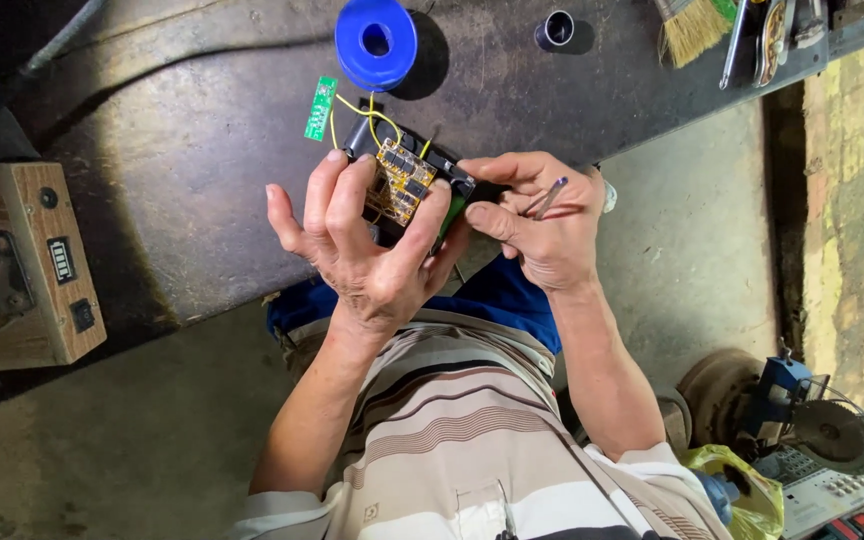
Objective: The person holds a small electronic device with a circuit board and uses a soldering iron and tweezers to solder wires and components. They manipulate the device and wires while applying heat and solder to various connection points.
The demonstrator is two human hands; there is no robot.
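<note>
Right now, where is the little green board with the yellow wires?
In the head view, the small green board lies on the dark workbench, upper left of the hands, just left of the blue spool.

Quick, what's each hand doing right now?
Left hand: gripping the black pack with the yellow circuit board.
Right hand: holding a thin metal tool.

Head camera, looking steeply down, close over workbench (202,150).
</note>
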